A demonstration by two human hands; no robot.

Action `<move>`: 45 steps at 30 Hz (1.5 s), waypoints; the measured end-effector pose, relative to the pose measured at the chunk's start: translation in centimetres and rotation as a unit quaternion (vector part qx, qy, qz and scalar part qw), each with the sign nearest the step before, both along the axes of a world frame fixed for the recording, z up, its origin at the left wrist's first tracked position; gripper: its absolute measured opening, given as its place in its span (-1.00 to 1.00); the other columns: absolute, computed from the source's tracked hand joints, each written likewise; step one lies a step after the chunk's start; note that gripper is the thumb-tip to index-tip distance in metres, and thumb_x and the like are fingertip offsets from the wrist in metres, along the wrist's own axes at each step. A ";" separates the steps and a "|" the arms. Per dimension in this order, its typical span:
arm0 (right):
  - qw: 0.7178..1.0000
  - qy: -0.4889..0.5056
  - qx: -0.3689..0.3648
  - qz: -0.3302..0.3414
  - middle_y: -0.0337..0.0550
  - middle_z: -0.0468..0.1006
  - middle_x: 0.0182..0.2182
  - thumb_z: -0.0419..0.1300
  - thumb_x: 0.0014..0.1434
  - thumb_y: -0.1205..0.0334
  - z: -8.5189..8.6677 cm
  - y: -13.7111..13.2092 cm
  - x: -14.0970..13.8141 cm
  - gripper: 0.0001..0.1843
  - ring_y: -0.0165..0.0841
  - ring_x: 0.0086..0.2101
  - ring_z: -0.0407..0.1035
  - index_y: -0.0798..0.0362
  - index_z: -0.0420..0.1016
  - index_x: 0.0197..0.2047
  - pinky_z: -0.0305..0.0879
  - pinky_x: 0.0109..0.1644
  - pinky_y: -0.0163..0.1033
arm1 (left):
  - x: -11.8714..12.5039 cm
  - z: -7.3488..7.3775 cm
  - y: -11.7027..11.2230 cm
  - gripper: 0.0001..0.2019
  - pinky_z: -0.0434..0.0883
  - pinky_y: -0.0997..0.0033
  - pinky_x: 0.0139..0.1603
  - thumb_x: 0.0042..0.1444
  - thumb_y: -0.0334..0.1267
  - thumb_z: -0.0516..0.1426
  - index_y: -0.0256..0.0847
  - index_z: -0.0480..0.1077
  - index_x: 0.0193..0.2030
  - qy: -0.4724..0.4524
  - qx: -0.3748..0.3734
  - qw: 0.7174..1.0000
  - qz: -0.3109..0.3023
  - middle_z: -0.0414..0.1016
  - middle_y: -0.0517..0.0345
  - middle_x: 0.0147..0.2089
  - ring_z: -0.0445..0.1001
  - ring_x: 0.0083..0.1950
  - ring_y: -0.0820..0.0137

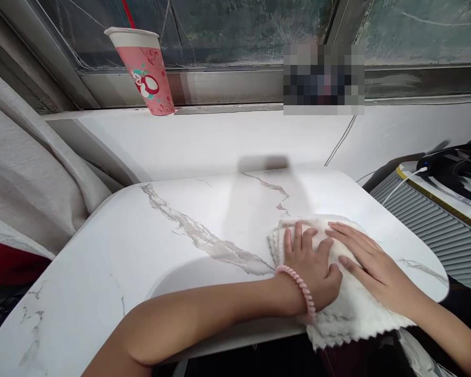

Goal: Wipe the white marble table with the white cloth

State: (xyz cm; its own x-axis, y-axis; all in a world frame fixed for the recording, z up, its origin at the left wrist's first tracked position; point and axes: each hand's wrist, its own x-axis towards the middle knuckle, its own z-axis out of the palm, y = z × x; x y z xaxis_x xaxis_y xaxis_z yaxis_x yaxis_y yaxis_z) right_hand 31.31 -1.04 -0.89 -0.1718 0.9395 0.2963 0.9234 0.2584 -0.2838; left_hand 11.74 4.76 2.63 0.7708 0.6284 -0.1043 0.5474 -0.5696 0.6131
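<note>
Nearest, at the bottom edge: a bare left forearm, bent at the elbow and laid across the near rim of the table (160, 246), running rightward toward the wrist. Around that wrist, a pink coil bracelet (298, 285). Just past it, the left hand (310, 267), palm down, fingers straight and slightly spread, pointing away from the body. Rests flat on a white cloth (353, 314), gripping nothing.

From the lower right, the right forearm, angled in toward the left. At its end the right hand (371, 262), also palm down and opened flat, fingers long and pointing up-left. Lies on the same cloth, just beside the left hand, thumbs close together or touching. Neither hand closed on anything; both spread flat against the fabric.

Under them the cloth, fluffy and folded in layers, at the table's near right part, its zigzag edge hanging over the near rim.

Farther out, bare white marble-look table top with grey veins. To the left, pale curtain (27, 173) folds. To the right, a ribbed grey unit (427, 225) with a black device (455, 162) and a white cable (404, 180) on top.

Farthest, on the window ledge (227, 109), a pink paper cup (147, 70), upright, against the glass.
</note>
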 end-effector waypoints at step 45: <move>0.997 -0.001 0.045 -0.057 0.06 0.45 0.11 -0.02 0.26 0.10 -0.7 26.6 -1.8 -0.54 -0.06 0.14 0.25 0.09 0.38 0.14 0.15 0.22 0.03 | 2.0 -2.7 23.1 -0.47 -0.05 0.14 0.44 0.35 -0.14 -0.18 -0.30 0.12 0.38 0.073 0.249 0.956 0.133 0.17 -0.06 0.41 0.10 0.41 0.21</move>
